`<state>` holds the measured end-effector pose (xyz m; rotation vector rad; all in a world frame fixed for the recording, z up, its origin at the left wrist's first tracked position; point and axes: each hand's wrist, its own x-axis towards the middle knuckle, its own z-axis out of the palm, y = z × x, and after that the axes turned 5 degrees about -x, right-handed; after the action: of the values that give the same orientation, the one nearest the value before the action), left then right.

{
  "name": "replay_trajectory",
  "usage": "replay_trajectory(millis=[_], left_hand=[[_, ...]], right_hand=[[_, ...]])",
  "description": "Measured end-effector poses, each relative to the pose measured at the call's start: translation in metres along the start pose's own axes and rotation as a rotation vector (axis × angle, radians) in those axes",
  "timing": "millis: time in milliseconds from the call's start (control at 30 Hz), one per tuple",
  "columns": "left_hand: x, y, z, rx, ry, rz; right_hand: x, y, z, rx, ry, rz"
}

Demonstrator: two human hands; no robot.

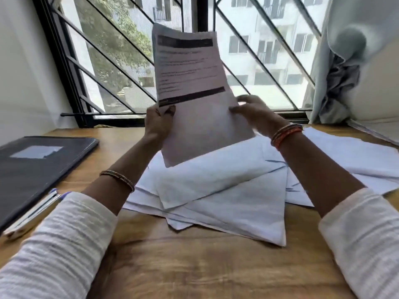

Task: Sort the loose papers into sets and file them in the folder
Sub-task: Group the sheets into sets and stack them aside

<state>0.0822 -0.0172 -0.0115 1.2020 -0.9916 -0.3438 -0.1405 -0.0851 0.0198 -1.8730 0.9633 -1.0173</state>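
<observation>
I hold a printed sheet (190,83) upright above the desk, its text and two dark bands facing me. My left hand (158,124) grips its left edge, thumb on the front. My right hand (254,113) pinches the right edge, and it is blurred. Another sheet edge shows behind the top of the held one. Below it, a loose heap of white papers (216,190) lies spread on the wooden desk (194,266). More white papers (356,156) lie to the right. A closed dark folder (38,165) with a pale label lies at the left.
A white pen-like object (32,212) lies along the folder's near edge. A barred window (216,61) rises straight behind the desk. A pale curtain (345,61) hangs at the right, above a cushion (377,93). A white wall closes the left side.
</observation>
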Motion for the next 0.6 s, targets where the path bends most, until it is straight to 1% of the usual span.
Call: replay_trajectory(millis=[33,67,133,167,200,233,267,300,333,367,400,433,500,600], left_hand=[[0.001,0.0,-0.001,0.016,0.041,-0.026],[0.004,-0.001,-0.001,0.025,0.069,-0.04],[0.01,-0.003,-0.004,0.069,0.111,-0.094],[0.011,-0.004,-0.007,0.081,0.107,-0.142],[0.014,-0.008,-0.009,0.081,0.083,-0.186],[0.012,-0.008,-0.011,0.07,0.037,-0.23],[0.011,-0.011,-0.011,0.053,-0.009,-0.269],[0.007,-0.012,-0.01,0.031,-0.061,-0.299],[0.003,-0.013,-0.009,0.011,-0.102,-0.318],[0.0,-0.014,-0.006,0.004,-0.14,-0.32],[-0.004,-0.014,-0.003,-0.004,-0.169,-0.318],[-0.007,-0.015,0.001,-0.002,-0.198,-0.319],[-0.015,-0.014,0.006,0.011,-0.242,-0.315],[-0.024,-0.015,0.013,0.018,-0.241,-0.32]], right_hand=[[0.0,-0.006,-0.005,-0.001,0.074,-0.01],[0.001,-0.012,-0.011,-0.008,0.112,-0.011],[0.0,-0.02,-0.025,-0.067,0.088,-0.017],[-0.003,-0.021,-0.033,-0.183,0.047,-0.028],[-0.007,-0.02,-0.041,-0.378,-0.008,-0.036],[-0.012,-0.017,-0.049,-0.617,-0.097,-0.014],[-0.015,-0.008,-0.056,-0.836,-0.221,0.071],[-0.018,0.002,-0.063,-1.013,-0.358,0.208],[-0.02,0.016,-0.07,-1.15,-0.465,0.34],[-0.025,0.027,-0.076,-1.251,-0.528,0.436],[-0.029,0.039,-0.081,-1.302,-0.564,0.488],[-0.035,0.051,-0.083,-1.322,-0.575,0.505],[-0.049,0.068,-0.084,-1.317,-0.521,0.444],[-0.062,0.08,-0.083,-1.391,-0.285,0.21]])
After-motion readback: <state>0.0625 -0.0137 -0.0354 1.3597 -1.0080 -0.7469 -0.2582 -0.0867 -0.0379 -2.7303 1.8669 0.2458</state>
